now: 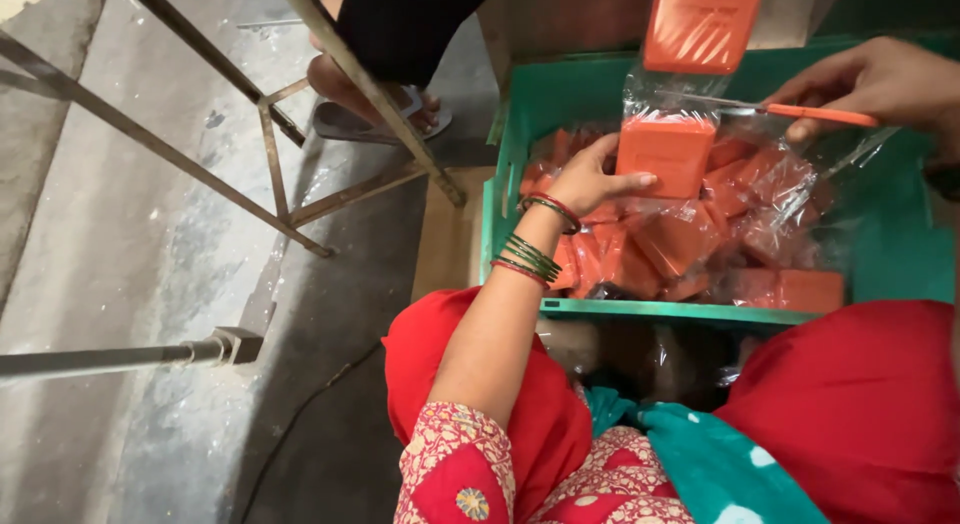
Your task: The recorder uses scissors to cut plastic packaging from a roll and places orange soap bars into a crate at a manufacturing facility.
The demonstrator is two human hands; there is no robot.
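Note:
My left hand [590, 176] grips an orange block [666, 154] wrapped in a clear plastic bag, held above a green crate [640, 309]. My right hand [880, 82] holds orange-handled scissors [800, 112] with the blades at the bag's top, just above the block. A strip of connected bags rises from there, with another orange block [700, 24] in it at the top edge. Several bagged orange blocks [690, 246] lie piled in the crate.
A metal frame with slanted legs [290, 199] stands on the concrete floor at the left. Another person's sandalled foot [375, 102] rests behind the crate. A metal bar [120, 359] juts in from the left. My red-clothed knees flank the crate.

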